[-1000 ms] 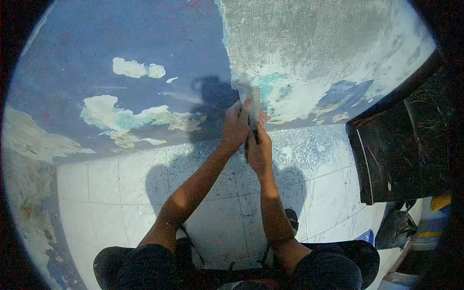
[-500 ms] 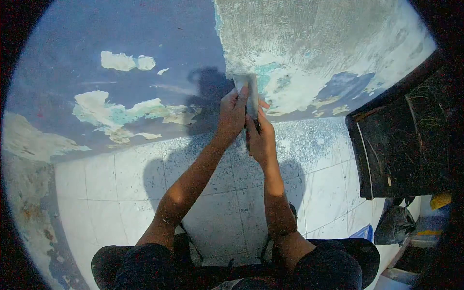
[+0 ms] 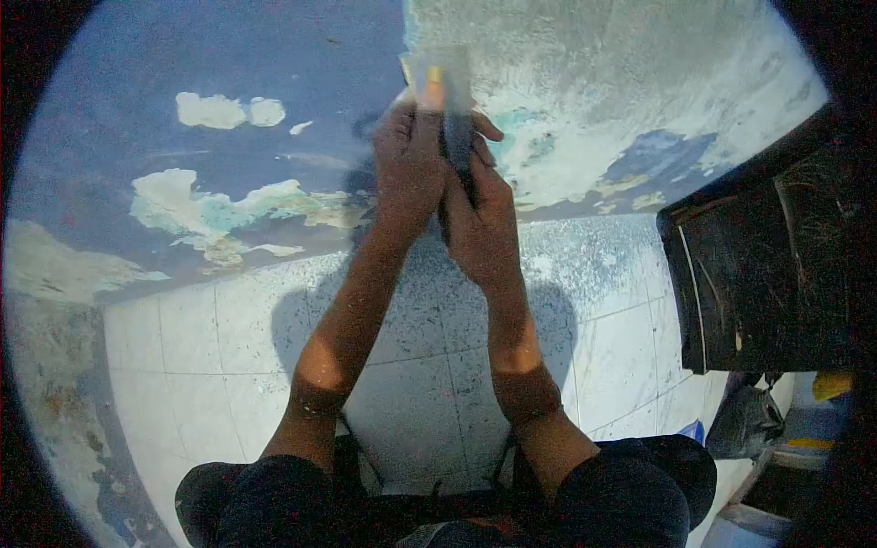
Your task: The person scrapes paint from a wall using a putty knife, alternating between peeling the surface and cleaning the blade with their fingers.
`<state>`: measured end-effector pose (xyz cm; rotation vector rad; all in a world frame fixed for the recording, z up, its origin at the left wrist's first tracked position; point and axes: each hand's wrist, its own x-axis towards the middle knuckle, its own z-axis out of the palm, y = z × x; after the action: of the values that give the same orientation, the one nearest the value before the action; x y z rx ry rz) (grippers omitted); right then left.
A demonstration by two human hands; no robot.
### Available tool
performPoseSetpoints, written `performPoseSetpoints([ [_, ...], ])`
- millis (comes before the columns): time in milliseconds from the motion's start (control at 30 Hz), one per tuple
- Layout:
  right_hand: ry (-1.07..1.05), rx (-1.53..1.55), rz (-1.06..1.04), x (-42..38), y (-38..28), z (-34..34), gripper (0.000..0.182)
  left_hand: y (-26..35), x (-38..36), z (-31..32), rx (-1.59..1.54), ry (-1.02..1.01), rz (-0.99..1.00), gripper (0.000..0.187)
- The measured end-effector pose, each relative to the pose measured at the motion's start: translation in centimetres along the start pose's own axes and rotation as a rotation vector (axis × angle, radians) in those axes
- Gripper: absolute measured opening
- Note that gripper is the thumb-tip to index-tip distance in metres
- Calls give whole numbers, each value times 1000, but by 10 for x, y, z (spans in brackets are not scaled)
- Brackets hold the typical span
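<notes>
A flat metal scraper [image 3: 457, 82] lies against the wall, its wide blade upward at the border between the blue paint [image 3: 292, 55] and the bared grey-white plaster [image 3: 594, 55]. My right hand [image 3: 484, 215] is wrapped round the lower end of the scraper, with some fingers showing past its right side. From the left, my left hand [image 3: 408, 169] grips it too, one digit pressed flat on the blade. The handle is mostly hidden by my hands. A pale loose edge of paint shows beside the blade's left corner.
White floor tiles [image 3: 192, 329] under the wall carry scattered paint flakes [image 3: 594, 265]. A dark wooden piece of furniture [image 3: 758, 265] stands at the right, with a black plastic bag [image 3: 749, 420] below it. Peeled patches [image 3: 219, 205] mark the blue wall. My knees are at the bottom.
Both hands and the scraper have moved up the wall and slightly left, along the paint border. My grip on the scraper stays two-handed.
</notes>
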<state>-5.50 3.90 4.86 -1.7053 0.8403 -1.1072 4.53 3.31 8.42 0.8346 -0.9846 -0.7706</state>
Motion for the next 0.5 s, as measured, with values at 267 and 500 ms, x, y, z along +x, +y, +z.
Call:
performPoseSetpoints([
  [267, -26, 137, 377, -33, 46, -34, 35, -60, -37, -8, 164, -22, -247, 41],
  [500, -34, -34, 360, -35, 48, -43, 37, -70, -35, -20, 108, -127, -453, 47],
])
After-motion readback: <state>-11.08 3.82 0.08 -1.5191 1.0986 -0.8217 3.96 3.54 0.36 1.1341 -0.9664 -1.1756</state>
